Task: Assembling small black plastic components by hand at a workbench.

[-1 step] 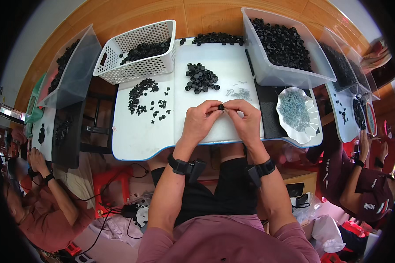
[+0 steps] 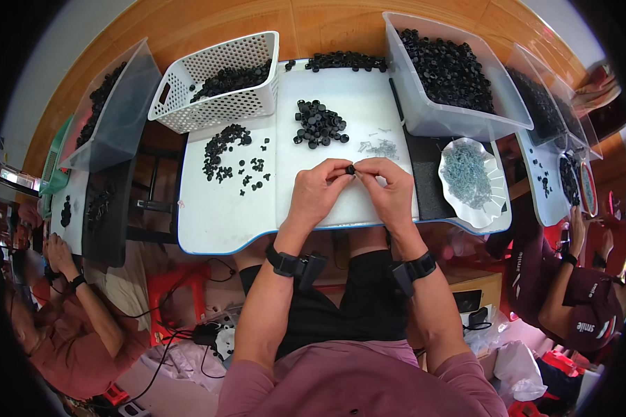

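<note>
Pinching: a small black part [image 2: 350,169] is held between the fingertips of both hands above the near middle of the white worktop [image 2: 209,222].
Left hand [image 2: 318,192]: its grip is closed on the small black part from the left, thumb and forefinger pressed to it; a black band with a small box is worn at the wrist.
Right hand [image 2: 389,187]: its grip is closed on the same part from the right, fingers curled in; a like black band is worn at this wrist.
Loose pile [image 2: 318,124]: round black caps are heaped on the worktop, beyond the hands and apart from them.
Scattered bits [image 2: 231,154]: smaller black pieces are strewn to the left of the pile, near the white basket.
White basket [image 2: 219,83]: a perforated basket is set at the far left of the worktop, partly filled with black pieces.
Clear bin [image 2: 446,76]: a large bin is set at the far right, filled with black caps.
Metal pieces [image 2: 380,147]: a few thin grey pieces are laid just beyond the right hand.
Scalloped dish [image 2: 471,182]: a white dish holding pale grey-blue small parts is placed to the right of the right hand, on a dark mat.
Neighbours: other people are seated at worktops on either side.
</note>
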Demonstrator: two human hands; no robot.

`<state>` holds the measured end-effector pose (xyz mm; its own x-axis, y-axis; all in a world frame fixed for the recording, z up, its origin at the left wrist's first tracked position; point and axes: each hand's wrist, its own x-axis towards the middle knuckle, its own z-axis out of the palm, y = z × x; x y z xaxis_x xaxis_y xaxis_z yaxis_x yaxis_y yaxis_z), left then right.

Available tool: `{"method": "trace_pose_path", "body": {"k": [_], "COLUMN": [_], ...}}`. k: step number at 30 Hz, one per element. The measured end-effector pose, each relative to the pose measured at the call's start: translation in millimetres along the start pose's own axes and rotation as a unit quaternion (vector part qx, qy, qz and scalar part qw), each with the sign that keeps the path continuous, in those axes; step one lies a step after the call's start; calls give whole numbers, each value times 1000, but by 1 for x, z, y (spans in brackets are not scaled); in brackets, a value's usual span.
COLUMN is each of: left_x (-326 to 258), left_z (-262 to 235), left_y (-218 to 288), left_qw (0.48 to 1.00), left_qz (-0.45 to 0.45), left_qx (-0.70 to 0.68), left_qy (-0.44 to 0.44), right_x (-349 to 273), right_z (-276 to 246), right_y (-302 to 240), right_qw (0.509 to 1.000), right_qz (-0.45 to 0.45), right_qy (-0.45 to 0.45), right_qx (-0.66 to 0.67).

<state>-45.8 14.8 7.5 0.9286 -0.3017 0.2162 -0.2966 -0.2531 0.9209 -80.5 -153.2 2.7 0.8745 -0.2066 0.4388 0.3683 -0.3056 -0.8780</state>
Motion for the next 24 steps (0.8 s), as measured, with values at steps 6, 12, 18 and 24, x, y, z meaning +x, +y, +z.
{"method": "trace_pose_path", "body": {"k": [6,12,18,24], "left_x": [1,2,3,8], "left_z": [-1,-1,-2,-8], "left_y": [-1,-4,-9,-9], "left_qw": [1000,1000,999,991], "left_qz": [-16,-8,-20,-49], "left_qx": [0,-10,-39,-122], "left_qy": [-2,4,14,-23], "right_x": [1,-2,-3,-5], "right_z": [4,9,11,12], "right_y": [-3,-5,-2,-1], "right_qw": [996,983,967,945], "right_qz": [-72,-146,-199,-249], "right_qy": [16,15,7,1], "right_qx": [-49,-111,-161,-211]}}
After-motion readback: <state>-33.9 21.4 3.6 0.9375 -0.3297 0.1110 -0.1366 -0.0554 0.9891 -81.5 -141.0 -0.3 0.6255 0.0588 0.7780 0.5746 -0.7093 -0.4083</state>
